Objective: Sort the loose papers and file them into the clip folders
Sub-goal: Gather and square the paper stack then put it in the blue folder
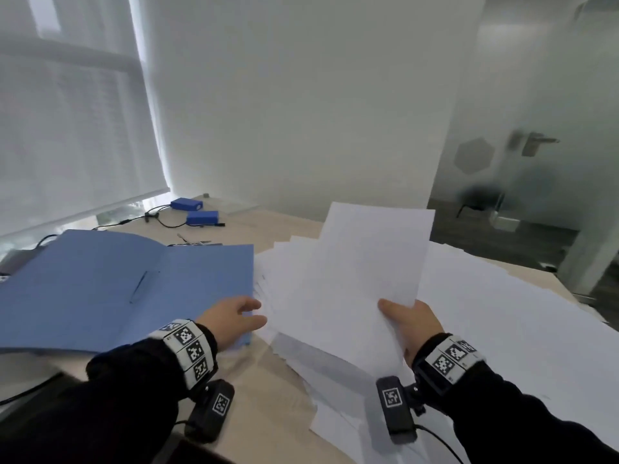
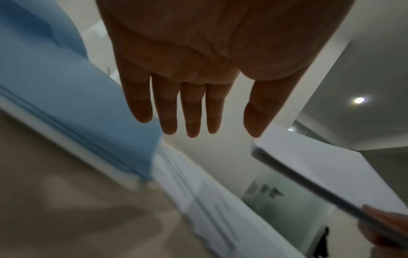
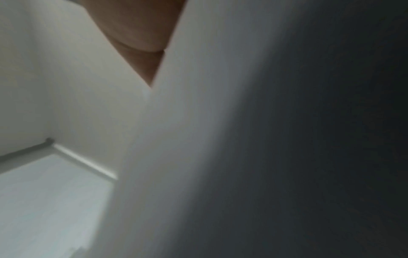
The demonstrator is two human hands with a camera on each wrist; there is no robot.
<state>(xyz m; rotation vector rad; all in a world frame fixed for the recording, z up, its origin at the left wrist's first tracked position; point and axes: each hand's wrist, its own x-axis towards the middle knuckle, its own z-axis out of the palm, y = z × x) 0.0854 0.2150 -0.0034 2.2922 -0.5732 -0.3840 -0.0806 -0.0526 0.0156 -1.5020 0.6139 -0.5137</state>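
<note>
An open blue clip folder point(image 1: 110, 283) lies on the left of the table, seen blurred in the left wrist view as the blue folder point(image 2: 73, 97). My left hand point(image 1: 234, 318) hovers over its right front corner with fingers point(image 2: 192, 111) straight and holding nothing. My right hand point(image 1: 410, 321) pinches the lower edge of a lifted white sheet point(image 1: 361, 262), thumb on top. In the right wrist view that sheet point(image 3: 198, 122) fills most of the frame and hides the fingers. A spread of loose white papers point(image 1: 502, 323) covers the table's right half.
Two blue battery packs point(image 1: 201, 216) with black cables lie at the table's far edge near the window blind. A white wall stands behind the table, and a frosted glass door point(image 1: 536, 145) is at the right. Bare wooden tabletop point(image 1: 264, 396) shows between my wrists.
</note>
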